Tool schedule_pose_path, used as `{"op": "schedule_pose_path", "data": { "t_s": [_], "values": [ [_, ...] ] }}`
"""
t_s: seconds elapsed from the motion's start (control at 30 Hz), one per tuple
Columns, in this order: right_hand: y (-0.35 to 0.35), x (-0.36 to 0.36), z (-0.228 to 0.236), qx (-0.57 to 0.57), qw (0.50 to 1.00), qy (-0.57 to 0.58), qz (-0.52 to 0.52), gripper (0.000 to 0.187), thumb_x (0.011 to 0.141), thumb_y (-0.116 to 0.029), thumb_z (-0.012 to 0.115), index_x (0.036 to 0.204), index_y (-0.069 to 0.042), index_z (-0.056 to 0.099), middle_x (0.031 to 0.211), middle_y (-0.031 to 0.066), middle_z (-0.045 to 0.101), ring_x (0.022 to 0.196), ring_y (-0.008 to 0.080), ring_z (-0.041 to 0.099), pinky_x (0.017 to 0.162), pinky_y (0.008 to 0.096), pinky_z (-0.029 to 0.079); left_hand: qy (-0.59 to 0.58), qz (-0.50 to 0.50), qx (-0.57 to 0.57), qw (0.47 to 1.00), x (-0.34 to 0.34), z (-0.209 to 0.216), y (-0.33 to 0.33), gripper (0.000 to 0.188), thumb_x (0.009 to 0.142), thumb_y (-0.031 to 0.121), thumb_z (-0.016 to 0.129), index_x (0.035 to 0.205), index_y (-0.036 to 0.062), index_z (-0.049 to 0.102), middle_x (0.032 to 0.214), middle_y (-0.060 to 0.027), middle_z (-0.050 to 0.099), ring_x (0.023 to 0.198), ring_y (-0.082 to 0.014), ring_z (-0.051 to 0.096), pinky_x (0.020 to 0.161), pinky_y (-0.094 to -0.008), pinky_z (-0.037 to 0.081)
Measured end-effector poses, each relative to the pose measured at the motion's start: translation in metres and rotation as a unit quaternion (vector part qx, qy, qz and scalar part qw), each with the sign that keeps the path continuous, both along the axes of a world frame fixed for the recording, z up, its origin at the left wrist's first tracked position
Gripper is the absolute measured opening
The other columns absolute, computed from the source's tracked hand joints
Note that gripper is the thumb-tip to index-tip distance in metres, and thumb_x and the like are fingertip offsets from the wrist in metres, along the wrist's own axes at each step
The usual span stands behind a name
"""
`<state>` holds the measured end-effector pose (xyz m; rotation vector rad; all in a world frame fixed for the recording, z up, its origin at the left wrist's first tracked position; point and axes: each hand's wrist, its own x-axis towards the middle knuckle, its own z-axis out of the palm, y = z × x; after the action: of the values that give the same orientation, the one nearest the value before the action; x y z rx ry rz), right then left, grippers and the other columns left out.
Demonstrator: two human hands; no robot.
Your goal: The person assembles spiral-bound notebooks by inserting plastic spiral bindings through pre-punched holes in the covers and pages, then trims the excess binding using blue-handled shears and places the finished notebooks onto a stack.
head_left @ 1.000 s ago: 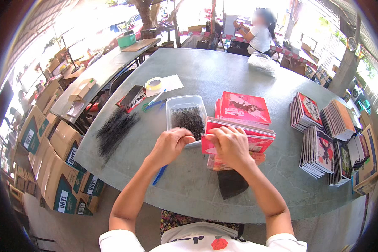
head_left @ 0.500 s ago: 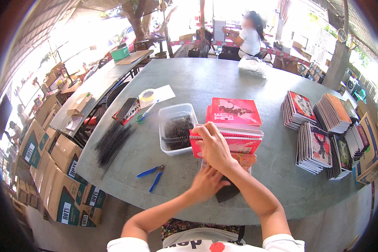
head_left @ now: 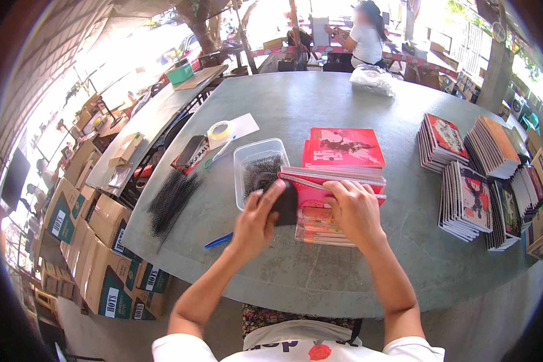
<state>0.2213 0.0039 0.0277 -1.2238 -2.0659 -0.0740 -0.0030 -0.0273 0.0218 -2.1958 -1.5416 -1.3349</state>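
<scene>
My left hand (head_left: 256, 223) is closed on a flat black piece (head_left: 287, 206), beside the clear plastic tub (head_left: 239, 175); its kind cannot be made out. The tub contains black wire coils (head_left: 265, 172). To the right, my right hand (head_left: 356, 208) grips the edge of a red notebook (head_left: 312, 192) on the near part of a stack. Behind it lie more red-covered notebooks (head_left: 347, 148). Below my right fingers, a pile with an orange-pink patterned cover (head_left: 321, 224) rests on the table, partly covered by the hand.
Blue-handled pliers (head_left: 218, 240) lie near my left forearm. Left of the tub are loose black coils (head_left: 174, 199), scissors (head_left: 220, 151), a tape roll (head_left: 219, 130) and a dark phone-like object (head_left: 193, 151). Notebook stacks (head_left: 464, 193) fill the table's right side. A person (head_left: 366, 39) sits beyond.
My hands have moved apart. The left moved up and left with the black piece, which was near the table's front edge; the right moved onto the red notebook. The view shifted slightly.
</scene>
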Motion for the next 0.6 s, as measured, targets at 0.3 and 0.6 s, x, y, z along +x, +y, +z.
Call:
{"op": "schedule_pose_path", "data": {
  "t_s": [0.3, 0.6],
  "values": [
    [0.002, 0.008, -0.001, 0.052, 0.997, 0.050, 0.019, 0.016, 0.074, -0.011, 0.065, 0.089, -0.014, 0.069, 0.073, 0.0018, 0.065, 0.075, 0.0186, 0.061, 0.072, 0.0322, 0.041, 0.054, -0.088, 0.021, 0.994, 0.001, 0.001, 0.007, 0.025, 0.079, 0.003, 0.062, 0.103, 0.0086, 0.065, 0.095, -0.0093, 0.062, 0.085, -0.0243, 0.056, 0.078, -0.0353, 0.045],
    [0.004, 0.008, -0.008, 0.042, 0.997, 0.053, 0.031, 0.012, 0.077, -0.013, 0.060, 0.086, -0.015, 0.067, 0.073, -0.0009, 0.064, 0.073, 0.0168, 0.060, 0.072, 0.0330, 0.042, 0.022, -0.111, 0.063, 0.992, 0.010, 0.016, 0.013, 0.024, 0.074, 0.004, 0.067, 0.098, 0.0079, 0.065, 0.091, -0.0078, 0.063, 0.089, -0.0250, 0.057, 0.081, -0.0351, 0.045]
  ]
}}
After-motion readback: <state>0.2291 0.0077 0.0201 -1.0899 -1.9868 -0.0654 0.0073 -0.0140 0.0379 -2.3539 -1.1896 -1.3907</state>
